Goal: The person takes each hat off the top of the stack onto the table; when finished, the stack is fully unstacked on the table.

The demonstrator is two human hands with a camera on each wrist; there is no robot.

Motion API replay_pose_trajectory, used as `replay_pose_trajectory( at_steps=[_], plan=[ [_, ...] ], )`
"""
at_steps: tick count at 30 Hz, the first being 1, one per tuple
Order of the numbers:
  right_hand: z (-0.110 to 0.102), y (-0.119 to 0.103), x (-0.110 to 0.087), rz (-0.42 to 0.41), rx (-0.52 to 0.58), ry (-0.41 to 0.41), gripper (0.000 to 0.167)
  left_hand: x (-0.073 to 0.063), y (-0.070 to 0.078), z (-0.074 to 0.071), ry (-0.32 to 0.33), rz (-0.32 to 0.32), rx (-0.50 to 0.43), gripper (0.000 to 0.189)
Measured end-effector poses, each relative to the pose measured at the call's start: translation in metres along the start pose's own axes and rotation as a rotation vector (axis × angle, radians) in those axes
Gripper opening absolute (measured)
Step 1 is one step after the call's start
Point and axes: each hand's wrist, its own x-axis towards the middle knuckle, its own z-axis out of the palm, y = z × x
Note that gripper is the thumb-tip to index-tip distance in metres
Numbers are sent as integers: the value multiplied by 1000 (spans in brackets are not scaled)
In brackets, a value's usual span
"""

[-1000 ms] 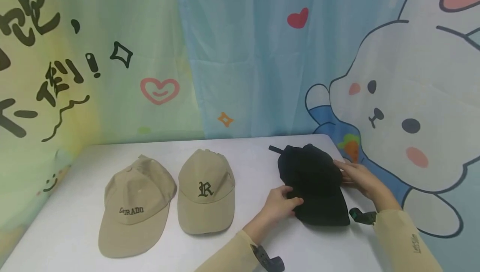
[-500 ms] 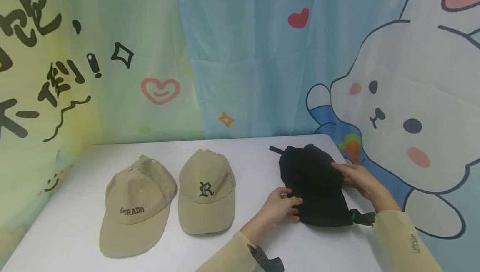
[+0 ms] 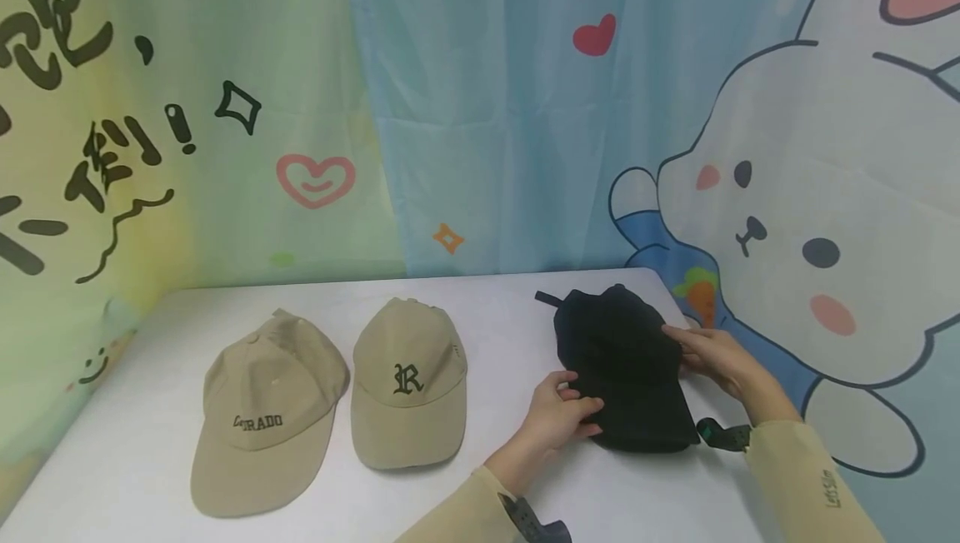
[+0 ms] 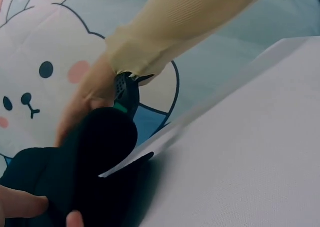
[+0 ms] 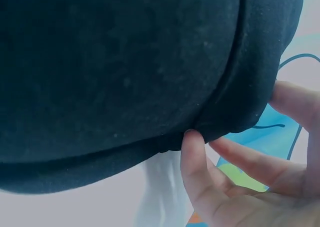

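Observation:
A black baseball cap (image 3: 618, 360) sits at the right of the white table, its brim toward the person and its back strap sticking out at the far left. My left hand (image 3: 553, 414) holds the cap's left edge near the brim, thumb and fingers bent around it. On the other side, my right hand (image 3: 716, 360) grips the crown's edge. In the right wrist view, the black cap (image 5: 115, 77) fills the upper left, with the right hand (image 5: 240, 187) pinching its rim. Left-hand fingers (image 4: 22, 203) touch the dark fabric at the bottom of the left wrist view.
To the left lie two beige caps on the white table (image 3: 510, 318): one with an R emblem (image 3: 408, 385) in the middle, one lettered cap (image 3: 270, 418) farther left. Behind the table hangs a printed cloth (image 3: 465, 110) with a cartoon rabbit.
Both hands stay at the black cap, with only slight finger and brim movement. The head view has shifted a little; the beige caps lie as before.

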Motion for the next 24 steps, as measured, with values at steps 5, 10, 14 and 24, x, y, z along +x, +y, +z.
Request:
replay_pose_trajectory(
  at_steps=[5,10,14,24],
  plan=[
    [-2,2,1,-11,55,-2,95,-2,1,1,6,24,10,60],
    [-5,4,3,-19,110,19,96,-2,2,1,-3,52,30,64],
    [-6,3,2,-22,156,29,97,-2,1,1,-4,86,44,65],
    [-6,11,4,15,123,15,90,1,-4,-3,-9,137,97,67]
  ],
)
